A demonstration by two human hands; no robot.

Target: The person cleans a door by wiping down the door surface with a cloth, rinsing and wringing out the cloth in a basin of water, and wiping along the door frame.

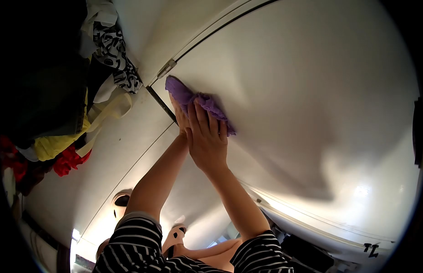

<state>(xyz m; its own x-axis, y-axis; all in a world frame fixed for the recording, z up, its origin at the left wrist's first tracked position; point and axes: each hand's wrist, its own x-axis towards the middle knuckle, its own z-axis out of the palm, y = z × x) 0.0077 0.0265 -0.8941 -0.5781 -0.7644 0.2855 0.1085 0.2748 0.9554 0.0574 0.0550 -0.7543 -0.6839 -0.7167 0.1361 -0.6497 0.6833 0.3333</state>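
A bunched purple cloth [180, 92] lies against a large white panel [284, 82], just below a metal hinge. My left hand [178, 116] is at the cloth's left part, its fingers wrapped in the fabric and mostly hidden. Over the right part of the cloth, my right hand [208, 141] lies flat with its fingers stretched out and slightly apart, pressing on the fabric. The two hands touch at the side, near the right thumb.
A metal hinge [166, 68] sits at the panel's edge beside a dark seam. Piled clothes [61, 141] in yellow, red, black and patterned fabric hang at the left. Light-coloured clogs [176, 235] are on my feet. A dark object [307, 252] lies low at the right.
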